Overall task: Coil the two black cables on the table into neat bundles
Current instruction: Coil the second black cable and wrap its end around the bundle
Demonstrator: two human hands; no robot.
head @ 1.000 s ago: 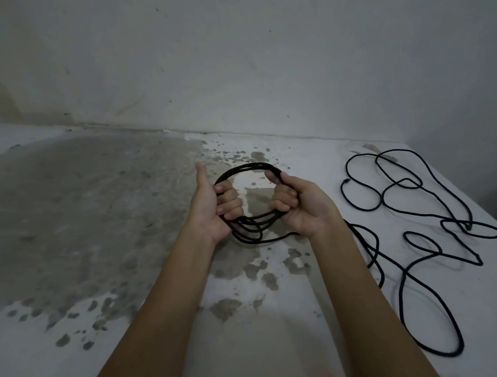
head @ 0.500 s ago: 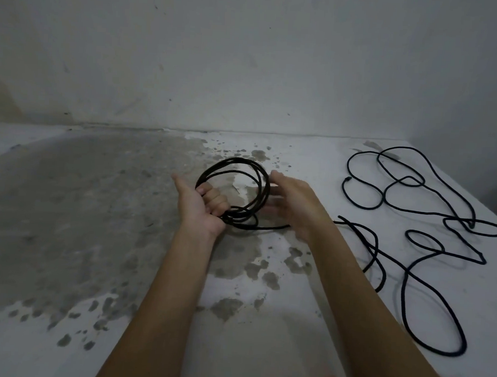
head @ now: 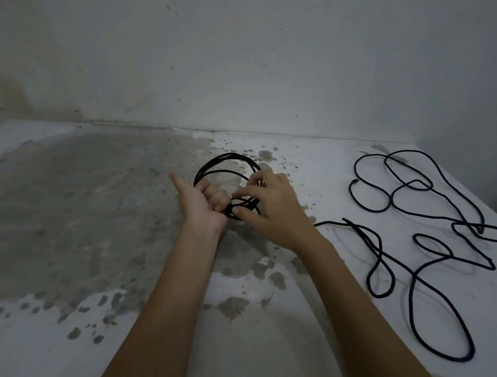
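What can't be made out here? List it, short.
All in the head view:
Lower part of the coil: behind the left hand and right hand.
Right hand's grip: its own fingers cover it.
Where the loose cable meets the coil: right wrist hides it.
Loose cable's far loop: cut by right edge.

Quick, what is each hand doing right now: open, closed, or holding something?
Left hand: closed round the coiled black cable, holding it.
Right hand: touching the same coil; whether it pinches a strand cannot be told.
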